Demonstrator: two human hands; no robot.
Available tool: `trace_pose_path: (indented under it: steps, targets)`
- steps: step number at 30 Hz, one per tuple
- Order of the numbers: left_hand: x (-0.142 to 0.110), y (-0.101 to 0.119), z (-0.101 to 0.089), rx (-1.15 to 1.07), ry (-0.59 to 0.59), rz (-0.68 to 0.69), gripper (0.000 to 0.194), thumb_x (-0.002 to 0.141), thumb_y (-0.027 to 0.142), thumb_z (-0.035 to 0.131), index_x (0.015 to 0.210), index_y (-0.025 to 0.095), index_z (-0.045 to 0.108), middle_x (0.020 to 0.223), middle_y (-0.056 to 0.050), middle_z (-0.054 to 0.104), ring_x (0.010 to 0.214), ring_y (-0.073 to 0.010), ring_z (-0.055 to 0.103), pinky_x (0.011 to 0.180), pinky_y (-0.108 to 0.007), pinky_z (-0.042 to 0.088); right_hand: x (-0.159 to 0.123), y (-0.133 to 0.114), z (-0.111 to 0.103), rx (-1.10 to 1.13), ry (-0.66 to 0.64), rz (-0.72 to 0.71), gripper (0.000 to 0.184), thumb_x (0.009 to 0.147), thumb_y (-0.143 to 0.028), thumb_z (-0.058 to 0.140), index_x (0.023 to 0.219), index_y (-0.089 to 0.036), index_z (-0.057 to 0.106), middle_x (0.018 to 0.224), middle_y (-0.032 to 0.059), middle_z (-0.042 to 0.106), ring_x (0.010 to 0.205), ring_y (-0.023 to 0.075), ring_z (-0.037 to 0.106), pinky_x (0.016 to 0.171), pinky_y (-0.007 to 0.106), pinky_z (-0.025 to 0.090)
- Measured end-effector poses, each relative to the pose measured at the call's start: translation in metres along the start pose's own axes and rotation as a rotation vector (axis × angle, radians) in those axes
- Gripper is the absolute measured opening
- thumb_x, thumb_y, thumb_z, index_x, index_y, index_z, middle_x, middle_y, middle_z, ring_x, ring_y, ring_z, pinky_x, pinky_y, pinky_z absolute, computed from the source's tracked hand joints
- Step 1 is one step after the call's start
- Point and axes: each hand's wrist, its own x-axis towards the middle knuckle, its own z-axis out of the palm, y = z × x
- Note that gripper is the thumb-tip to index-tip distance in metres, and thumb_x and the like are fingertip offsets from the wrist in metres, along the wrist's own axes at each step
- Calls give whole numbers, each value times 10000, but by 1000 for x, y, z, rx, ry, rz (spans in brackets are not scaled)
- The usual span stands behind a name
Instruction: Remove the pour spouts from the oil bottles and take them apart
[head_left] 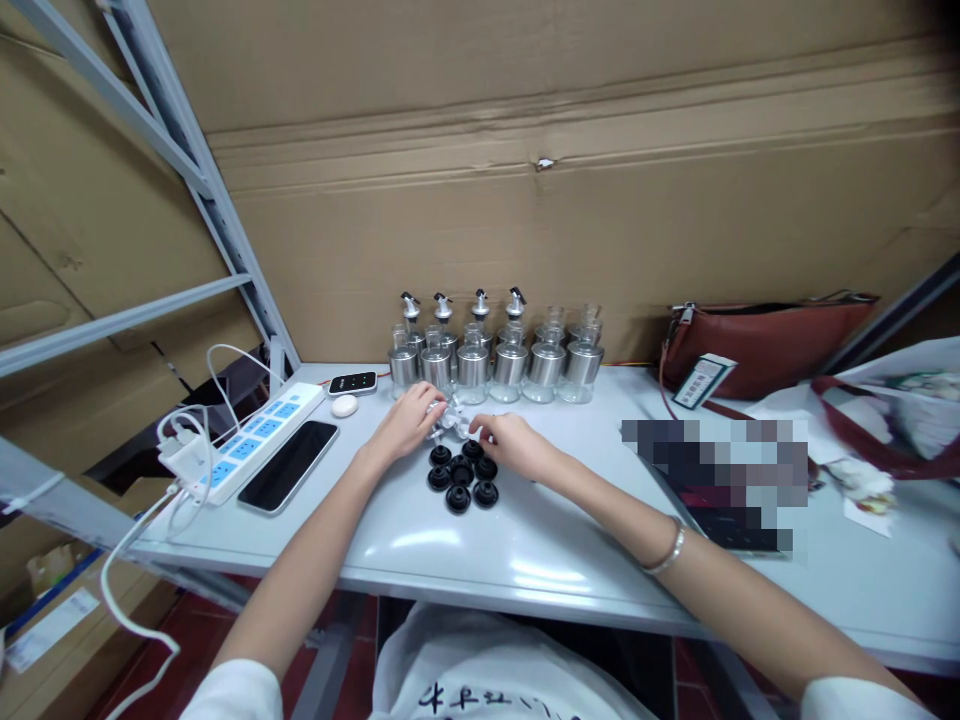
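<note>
My left hand (412, 418) rests on the table at the left side of a small pile of shiny silver-white pieces (453, 420). Its fingers are curled in against the pile, and what they grip is hidden. From the other side comes my right hand (510, 442), fingers bent and closed over the back of a group of round black stoppers (460, 470). Whether a small piece sits in its fingertips is too small to make out. Behind both hands stand glass bottles with steel sleeves (472, 368) in rows. Several back-row bottles carry pour spouts (480, 302); front-row necks are bare.
To the left lie a phone (289, 467), a white power strip (262, 440) with cables, a small black-faced device (353, 383) and a round white case (344, 406). On the right are a brown bag (765, 345), a partly blurred dark flat item (712, 490) and plastic bags.
</note>
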Motion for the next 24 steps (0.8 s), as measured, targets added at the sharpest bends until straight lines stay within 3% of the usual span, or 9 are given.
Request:
trace_pose_path:
  steps: [3,7,9,11,16,20,24]
  targets:
    - [0,0,0,5,7,8,281,959,341,318,944,174,543,953,-60,544,933,-184,502,849,-311,407,9,10,-22,62,89,11,151,771,-120,564,860,-184,668,757,32,690,661,167,604,662,272,437]
    - [1,-1,0,137,56,3,412,967,355,280,693,163,520,727,-34,551,727,-164,494,704,-287,371,32,33,-71,-150,603,132,131,792,-278,596,852,-186,668,935,99,657,947,285,534,788,396,411]
    - [1,0,-1,196,91,-43,480,968,370,270,580,166,463,600,-11,523,599,-140,459,654,-282,332,48,45,-94,-280,759,231,222,803,-372,580,861,-179,674,1009,146,618,1018,343,467,805,460,378]
    - [0,1,-1,221,123,-94,492,966,377,273,553,170,442,540,2,503,532,-127,436,612,-271,307,67,56,-110,-347,757,304,358,791,-488,570,839,-150,677,1037,187,592,1028,364,433,812,493,353]
    - [-1,2,1,176,134,-160,363,958,330,293,706,180,507,606,-6,560,548,-130,499,555,-238,306,114,71,-122,-433,486,452,595,713,-617,597,865,-45,665,1107,248,544,1123,398,360,894,549,265]
    - [-2,4,3,162,87,-141,327,952,320,320,720,183,504,628,-3,577,556,-129,515,554,-231,315,129,74,-120,-331,400,484,513,725,-536,626,891,-53,659,1093,237,564,1134,402,379,896,570,269]
    - [-3,9,-1,141,128,-96,341,950,334,321,703,181,499,593,8,537,544,-123,502,545,-224,316,126,77,-127,-217,528,395,357,682,-462,676,690,-108,636,891,196,608,1018,401,466,837,580,326]
